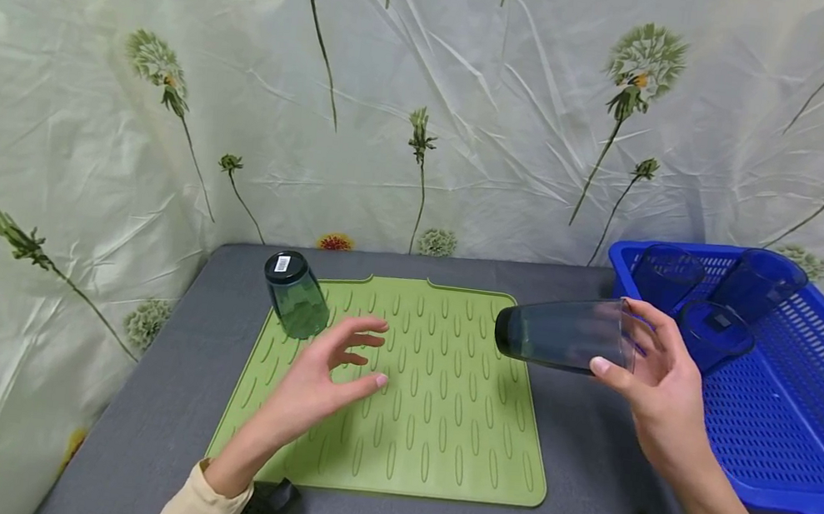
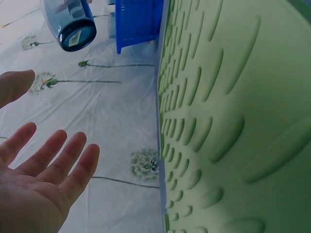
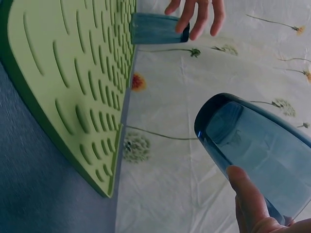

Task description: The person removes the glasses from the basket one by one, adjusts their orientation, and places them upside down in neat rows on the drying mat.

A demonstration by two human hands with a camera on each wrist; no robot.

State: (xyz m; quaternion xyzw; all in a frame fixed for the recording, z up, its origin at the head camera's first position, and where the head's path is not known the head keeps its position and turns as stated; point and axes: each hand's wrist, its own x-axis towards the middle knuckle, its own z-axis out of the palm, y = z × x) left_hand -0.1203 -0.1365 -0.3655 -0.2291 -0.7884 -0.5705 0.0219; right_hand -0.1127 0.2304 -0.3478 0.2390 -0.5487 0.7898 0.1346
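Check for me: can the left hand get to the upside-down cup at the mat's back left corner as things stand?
Probably yes. The left hand is open and empty above the green mat, just short of the upside-down cup, with nothing between them. The right hand holds another cup off to the side.

basket: a blue basket [image 1: 801, 432] is sitting at the table's right edge
cups inside: three blue cups [image 1: 716, 302] are crowding its back corner
backdrop: a flowered sheet [image 1: 472, 113] is hanging behind the table

You will find no legible text; a white barcode sticker [image 1: 287, 265] sits on the base of the upturned green cup [image 1: 295, 295]; its digits are too small to read.
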